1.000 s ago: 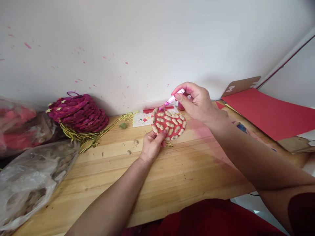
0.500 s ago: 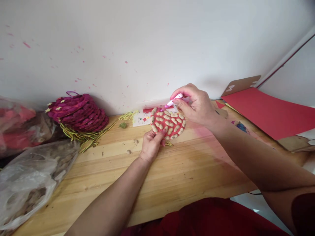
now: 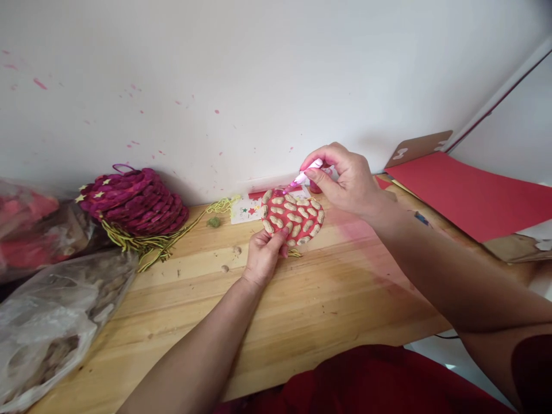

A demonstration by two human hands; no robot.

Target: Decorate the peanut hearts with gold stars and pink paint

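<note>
My left hand (image 3: 264,253) pinches the lower edge of a round red disc (image 3: 287,202) covered with rows of peanuts in their shells, thumb on top. Held above the wooden table, the disc tilts toward me. In my right hand (image 3: 342,178) is a short white paintbrush (image 3: 308,171) with a pink-stained end, gripped between thumb and fingers. Its tip points down at the disc's upper left edge, where a peanut (image 3: 279,193) is coloured pink. Most peanuts are plain tan. Whether the tip touches the shell is hard to tell.
A purple-painted peanut craft (image 3: 135,201) with yellow-green yarn fringe stands at the left. Plastic bags (image 3: 47,322) lie in front of it. Behind the disc is a white card with stars (image 3: 245,210). Red paper (image 3: 474,195) lies at the right, and a pink-spotted wall (image 3: 215,112) rises behind.
The brush has lifted slightly and shifted a little right with my right hand. My left hand keeps hold of the disc almost in place. The view has moved slightly.
</note>
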